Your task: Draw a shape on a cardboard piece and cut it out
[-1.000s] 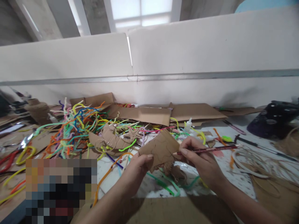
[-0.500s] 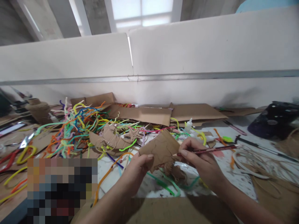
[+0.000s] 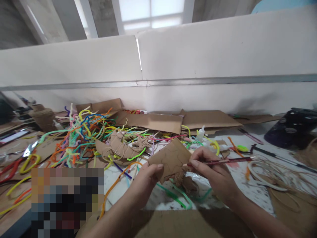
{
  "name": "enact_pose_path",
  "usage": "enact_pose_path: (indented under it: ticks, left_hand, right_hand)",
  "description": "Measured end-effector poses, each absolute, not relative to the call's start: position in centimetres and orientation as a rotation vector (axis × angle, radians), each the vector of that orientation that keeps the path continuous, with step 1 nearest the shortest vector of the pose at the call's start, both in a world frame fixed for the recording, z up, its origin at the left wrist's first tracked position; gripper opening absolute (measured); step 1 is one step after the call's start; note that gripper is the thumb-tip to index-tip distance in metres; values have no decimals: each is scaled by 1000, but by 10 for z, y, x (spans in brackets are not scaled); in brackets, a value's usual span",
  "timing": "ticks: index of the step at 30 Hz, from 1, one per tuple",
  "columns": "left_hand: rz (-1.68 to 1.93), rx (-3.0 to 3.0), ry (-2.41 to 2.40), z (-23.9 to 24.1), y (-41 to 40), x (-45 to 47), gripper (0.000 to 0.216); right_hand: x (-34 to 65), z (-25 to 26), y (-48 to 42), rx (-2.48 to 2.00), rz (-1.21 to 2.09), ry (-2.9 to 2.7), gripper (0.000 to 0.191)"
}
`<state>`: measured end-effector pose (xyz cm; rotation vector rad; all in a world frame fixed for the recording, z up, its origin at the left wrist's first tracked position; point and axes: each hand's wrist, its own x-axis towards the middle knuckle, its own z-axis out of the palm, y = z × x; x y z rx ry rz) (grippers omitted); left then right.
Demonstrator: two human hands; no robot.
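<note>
A small cardboard piece (image 3: 170, 158), marked with curved lines, is being held at the centre of the frame, its lower left edge clamped in the grip of the left hand (image 3: 146, 178); a dark red pencil (image 3: 228, 160) is being pinched in the grip of the right hand (image 3: 213, 172), its tip being kept by the card's right edge. As the card is apparently being supported by fingers alone, it could be bent or tilted under pressure and a stroke thrown crooked — and, the edge being so near, the tip could be slipped right off. At the right of the frame, a loop of pale cord (image 3: 257, 170) is being approached by the pencil's far end and could be snagged; whether they are touching cannot be told. Below the card, the desk (image 3: 259, 198) is being crowded by green fuzzy strands (image 3: 173, 195) and a twine-wrapped piece (image 3: 180, 178), so laying it flat there would be hindered. The left is being filled by a heap of coloured pipe cleaners (image 3: 76, 135), with a cardboard crescent (image 3: 121, 147) and a twine star (image 3: 142, 141) beside it; a glue bottle (image 3: 200, 134) is being left standing behind the right hand.
</note>
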<state>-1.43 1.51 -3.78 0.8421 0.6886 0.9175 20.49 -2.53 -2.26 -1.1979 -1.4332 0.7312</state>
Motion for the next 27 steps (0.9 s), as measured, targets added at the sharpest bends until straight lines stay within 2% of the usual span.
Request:
enact_pose_path:
  ticks: [9, 16, 27]
  left_hand:
    - [966, 842, 676, -32, 12, -11, 60]
    - [981, 825, 666, -33, 11, -10, 60]
    - [982, 832, 622, -40, 12, -10, 56]
  right_hand:
    - [201, -22, -35, -1077, 396, -1641, 16]
    - [196, -27, -33, -1131, 611, -1554, 19]
    - [196, -32, -34, -1168, 582, -1553, 20]
